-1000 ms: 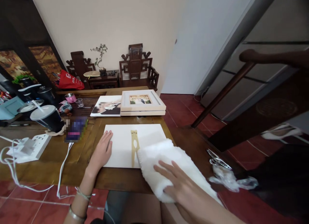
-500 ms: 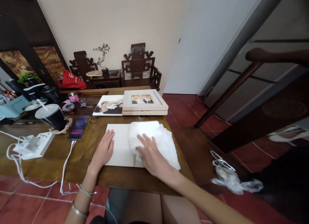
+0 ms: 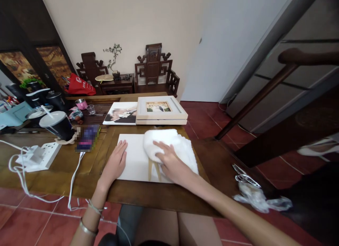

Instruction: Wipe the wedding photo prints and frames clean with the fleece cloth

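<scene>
Brace the white board (image 3: 135, 161) on the tabletop (image 3: 127, 193) with your left hand (image 3: 115, 163), fingers nearly together at its left edge. Press the towel (image 3: 183, 147) evenly onto the board's right side with your right hand (image 3: 171, 164), fingers spread.

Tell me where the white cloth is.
In the head view, the white cloth is just right of centre, under the right hand, over part of the white board on the table.
</scene>
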A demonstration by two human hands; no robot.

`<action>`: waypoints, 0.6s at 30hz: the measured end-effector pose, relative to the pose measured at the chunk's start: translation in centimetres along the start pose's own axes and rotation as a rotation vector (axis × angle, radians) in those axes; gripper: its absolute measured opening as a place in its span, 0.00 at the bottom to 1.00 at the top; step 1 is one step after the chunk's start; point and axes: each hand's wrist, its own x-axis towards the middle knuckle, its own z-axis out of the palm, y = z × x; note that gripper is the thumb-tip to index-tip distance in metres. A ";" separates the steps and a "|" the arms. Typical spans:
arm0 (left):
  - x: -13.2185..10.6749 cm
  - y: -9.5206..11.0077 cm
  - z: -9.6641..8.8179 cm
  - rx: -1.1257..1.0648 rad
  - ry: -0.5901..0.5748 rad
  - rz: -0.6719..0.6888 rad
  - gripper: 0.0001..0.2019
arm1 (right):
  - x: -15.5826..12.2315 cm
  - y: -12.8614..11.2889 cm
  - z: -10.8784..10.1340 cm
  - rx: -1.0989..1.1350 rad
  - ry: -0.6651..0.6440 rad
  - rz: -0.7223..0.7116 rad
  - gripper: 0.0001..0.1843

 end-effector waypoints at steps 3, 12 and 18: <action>0.0 0.0 0.0 0.009 -0.005 -0.021 0.23 | 3.9 -0.9 0.4 -0.089 -0.054 0.087 0.24; 0.0 0.0 0.1 -0.001 -0.004 -0.020 0.23 | -3.0 -5.2 1.9 -0.051 -0.137 -0.143 0.14; 0.0 0.1 0.0 -0.003 -0.001 -0.007 0.22 | -3.2 -5.2 0.6 -0.061 -0.202 -0.155 0.15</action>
